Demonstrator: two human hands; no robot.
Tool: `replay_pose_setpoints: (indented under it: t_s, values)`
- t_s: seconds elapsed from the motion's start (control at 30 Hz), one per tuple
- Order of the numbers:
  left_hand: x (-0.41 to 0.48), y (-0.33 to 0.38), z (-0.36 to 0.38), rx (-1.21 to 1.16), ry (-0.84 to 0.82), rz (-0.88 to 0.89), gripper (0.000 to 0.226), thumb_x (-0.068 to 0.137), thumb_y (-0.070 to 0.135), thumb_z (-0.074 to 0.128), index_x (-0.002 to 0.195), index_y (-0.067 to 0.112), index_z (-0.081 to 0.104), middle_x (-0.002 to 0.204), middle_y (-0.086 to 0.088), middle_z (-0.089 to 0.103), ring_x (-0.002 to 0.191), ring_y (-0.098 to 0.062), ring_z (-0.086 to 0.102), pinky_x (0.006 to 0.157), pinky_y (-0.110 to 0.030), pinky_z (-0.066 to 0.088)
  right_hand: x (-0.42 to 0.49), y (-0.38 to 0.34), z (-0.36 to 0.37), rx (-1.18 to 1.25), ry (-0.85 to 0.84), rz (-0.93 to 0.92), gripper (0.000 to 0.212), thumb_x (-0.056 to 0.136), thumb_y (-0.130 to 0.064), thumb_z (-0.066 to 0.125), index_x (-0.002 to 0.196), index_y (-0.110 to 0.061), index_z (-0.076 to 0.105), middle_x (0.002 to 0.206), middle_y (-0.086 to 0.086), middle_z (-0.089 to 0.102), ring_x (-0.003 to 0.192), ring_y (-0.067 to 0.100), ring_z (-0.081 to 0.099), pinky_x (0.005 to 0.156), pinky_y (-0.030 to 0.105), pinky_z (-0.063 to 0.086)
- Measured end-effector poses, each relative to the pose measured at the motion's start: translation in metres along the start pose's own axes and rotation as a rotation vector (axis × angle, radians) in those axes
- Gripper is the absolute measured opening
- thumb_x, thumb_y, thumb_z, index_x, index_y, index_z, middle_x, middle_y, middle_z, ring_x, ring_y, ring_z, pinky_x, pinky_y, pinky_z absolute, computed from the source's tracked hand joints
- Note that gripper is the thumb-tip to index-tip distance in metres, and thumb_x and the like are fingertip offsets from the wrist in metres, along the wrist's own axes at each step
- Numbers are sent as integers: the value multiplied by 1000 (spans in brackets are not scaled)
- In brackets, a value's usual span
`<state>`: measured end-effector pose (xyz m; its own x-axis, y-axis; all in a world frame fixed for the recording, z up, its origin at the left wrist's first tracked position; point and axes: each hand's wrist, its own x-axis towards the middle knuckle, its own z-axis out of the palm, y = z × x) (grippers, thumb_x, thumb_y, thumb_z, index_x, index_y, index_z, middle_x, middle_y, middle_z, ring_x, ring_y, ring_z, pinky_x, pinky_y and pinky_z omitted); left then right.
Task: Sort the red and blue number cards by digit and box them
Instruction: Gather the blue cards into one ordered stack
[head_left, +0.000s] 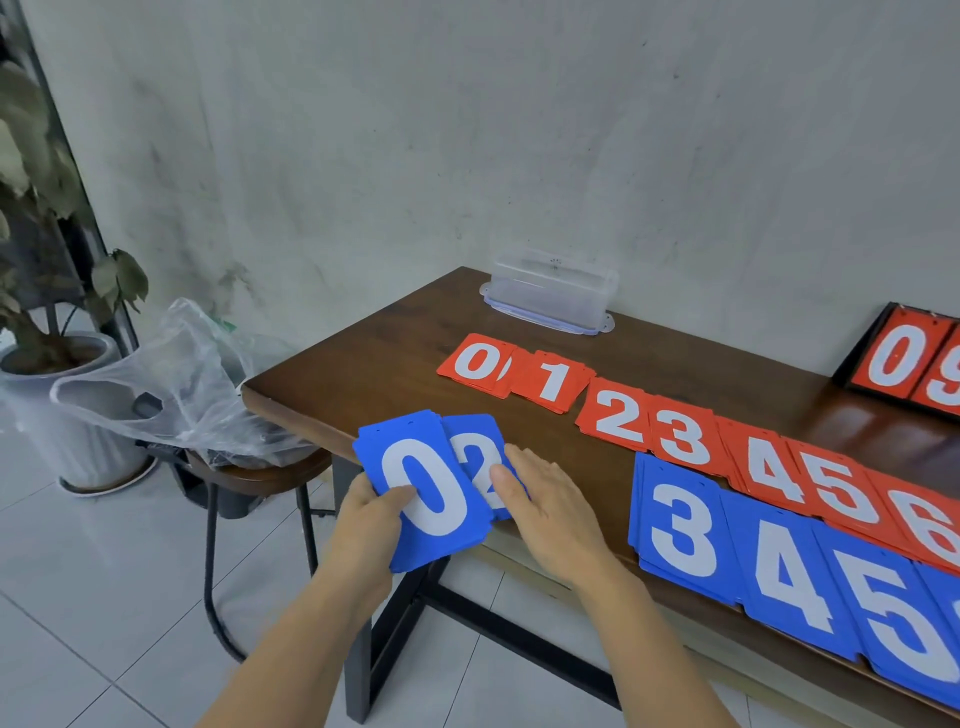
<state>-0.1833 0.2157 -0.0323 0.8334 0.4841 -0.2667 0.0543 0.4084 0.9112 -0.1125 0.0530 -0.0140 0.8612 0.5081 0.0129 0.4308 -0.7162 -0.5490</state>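
L hand thumb-over grip on blue 0 stack; R hand fingers flat on blue 2 card

Wooden table: card piles, clear box

The wooden table is showing a dark, polished sheen. The clear plastic box is looking smooth, and the blue cards (matt faces) are looking dull.

Bare tabletop left of red cards; clear box at back edge.
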Motion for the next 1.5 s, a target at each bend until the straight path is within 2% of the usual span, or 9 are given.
replay_pose_setpoints:
  t_s: [0.27, 0.47, 0.63, 0.73, 0.83, 1.0, 1.2, 1.4, 1.5]
  values:
    - [-4, -7, 2, 21, -70, -15, 26, 96, 4, 49, 117, 16, 59, 105, -5, 73, 97, -26, 70, 85, -46, 55, -10, -12, 36, -67, 79, -210, 93, 80, -78, -6, 152, -25, 22, 157, -13, 24, 144, -3, 12, 118, 20, 0]
    - [-7, -12, -10, -30, -73, -42, 29, 94, 6, 51, 120, 17, 59, 109, -9, 71, 100, -32, 68, 89, -52, 53, -30, -8, 44, -86, 160, -270, 80, 90, -73, 11, 149, -23, 32, 153, -13, 31, 142, -1, 18, 119, 31, 13]
    - [-8, -12, -8, -84, -115, -46, 29, 95, 7, 52, 120, 19, 59, 109, -6, 72, 97, -29, 68, 62, -34, 56, -53, 24, -10, -283, 373, 6, 78, 89, -72, 19, 152, -25, 21, 159, -5, 20, 146, 11, 11, 118, 28, 6]
    - [-11, -12, -2, -101, -121, -55, 28, 94, 6, 53, 117, 20, 61, 107, -4, 72, 97, -29, 67, 64, -35, 53, -63, 51, -33, -372, 281, 254, 105, 74, -88, 8, 153, -19, 12, 161, 3, 10, 148, 20, 5, 119, 37, 9]
    - [-14, -13, 3, -85, -137, -59, 26, 95, 6, 52, 114, 20, 62, 104, -3, 72, 90, -26, 67, 55, -30, 52, -71, 59, -24, -456, 196, 290, 125, 59, -94, 1, 153, -13, 14, 161, 7, 8, 149, 23, 4, 120, 36, 7]
    - [-14, -11, 1, -71, -144, -49, 24, 95, 7, 51, 110, 21, 63, 100, -2, 73, 85, -24, 68, 52, -29, 50, -80, 51, -5, -539, 274, 205, 95, 70, -77, 39, 130, -6, 57, 137, 12, 54, 127, 29, 52, 101, 39, 39]
    - [-13, -9, -4, -80, -132, -41, 25, 94, 7, 52, 113, 20, 62, 100, -2, 73, 86, -26, 69, 52, -29, 52, -53, 31, 3, -523, 164, -30, 94, 83, -63, 51, 153, -15, 13, 161, 3, 5, 149, 20, 1, 114, 29, -5]
    - [-11, -5, -9, -94, -94, -17, 29, 94, 6, 52, 119, 18, 60, 109, -7, 72, 95, -30, 69, 65, -35, 54, -15, 5, 26, -486, 164, -250, 83, 79, -48, 59, 147, -11, 29, 157, 6, 24, 147, 23, 17, 118, 32, 9]
    - [-9, -5, -11, -97, -67, -11, 29, 94, 5, 52, 119, 17, 60, 109, -7, 72, 94, -29, 69, 64, -36, 56, -14, 1, 21, -423, 128, -294, 88, 80, -41, 61, 151, -15, 18, 160, 1, 13, 148, 16, 7, 118, 26, 1]
